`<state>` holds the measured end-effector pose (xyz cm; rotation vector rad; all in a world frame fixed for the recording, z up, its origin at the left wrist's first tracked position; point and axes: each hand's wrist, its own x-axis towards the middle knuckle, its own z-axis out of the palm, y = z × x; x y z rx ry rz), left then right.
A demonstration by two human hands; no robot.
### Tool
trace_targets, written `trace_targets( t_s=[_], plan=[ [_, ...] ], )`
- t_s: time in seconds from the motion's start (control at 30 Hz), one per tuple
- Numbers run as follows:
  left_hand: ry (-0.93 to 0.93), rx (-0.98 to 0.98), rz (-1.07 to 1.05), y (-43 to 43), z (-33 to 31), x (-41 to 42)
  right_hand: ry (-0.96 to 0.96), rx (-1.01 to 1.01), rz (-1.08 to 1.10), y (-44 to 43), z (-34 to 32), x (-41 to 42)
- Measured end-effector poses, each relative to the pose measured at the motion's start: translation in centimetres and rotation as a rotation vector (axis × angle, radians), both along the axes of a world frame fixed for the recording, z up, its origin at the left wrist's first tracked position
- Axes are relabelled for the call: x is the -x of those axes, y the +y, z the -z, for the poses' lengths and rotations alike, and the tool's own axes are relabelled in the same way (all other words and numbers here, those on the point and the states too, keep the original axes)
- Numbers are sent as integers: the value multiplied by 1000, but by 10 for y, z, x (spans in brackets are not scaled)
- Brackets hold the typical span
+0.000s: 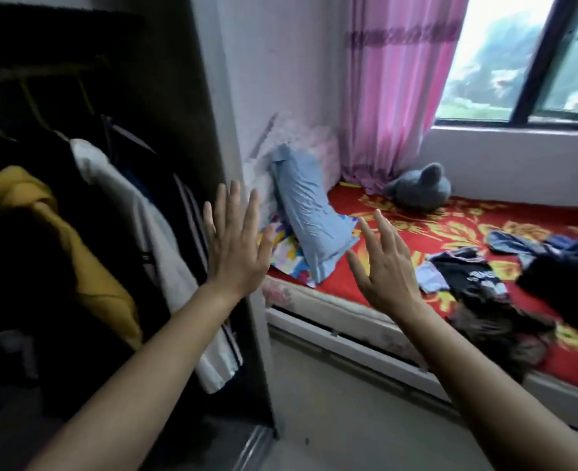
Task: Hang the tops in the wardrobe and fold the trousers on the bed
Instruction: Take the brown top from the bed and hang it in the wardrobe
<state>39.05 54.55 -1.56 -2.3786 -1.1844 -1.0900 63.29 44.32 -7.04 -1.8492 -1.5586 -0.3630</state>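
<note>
Both hands were raised in the air between the wardrobe (pixel 185 83) and the bed (pixel 399 232), backs toward the camera. The left grip (pixel 236 246) was released, fingers straight and spread, holding nothing, in front of the wardrobe's side panel. The right grip (pixel 382 266) was likewise released and holding nothing, fingers fanned out in front of the near edge of the bed. Inside the open wardrobe, clothes hung from a rail (pixel 43 71): a yellow top (pixel 60 239) to the left, a white top (pixel 151 232) beside it, and a dark striped garment (pixel 192 212) nearest the panel. The rest of the clothes lay loose on the bed's red, yellow-flowered sheet, to the right of the right grip: a black top with white print (pixel 474 280), a denim piece (pixel 508 243) behind it, a dark bundle (pixel 566 283) at the right edge, and a brownish garment (pixel 505 331) at the near edge of the mattress. The blur made it hard to tell which were trousers. A light-blue pillow (pixel 311 215) leaned against the wall at the head of the bed, over a bright patterned cloth (pixel 287 249). A grey plush toy (pixel 420 185) sat near the foot of the pink curtain (pixel 389 79), below the window (pixel 535 56).
</note>
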Motion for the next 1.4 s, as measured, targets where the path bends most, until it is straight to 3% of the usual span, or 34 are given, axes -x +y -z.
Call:
trace_targets(
  t_s=[0.17,0.53,0.93,1.23,1.4],
  plan=[
    [178,237,135,-44,69,-129,21,169,267,-86,51,-126],
    [306,235,485,-64,116,-347,107,127,536,-166,98,-276],
    [515,447,690,8,229,-590,182,494,800,-134,166,-485],
    [721,526,694,47,270,-706,311,587,834,-119,199,-580],
    [689,637,656,57,296,-766,356,645,798,-105,226,-657]
  ],
)
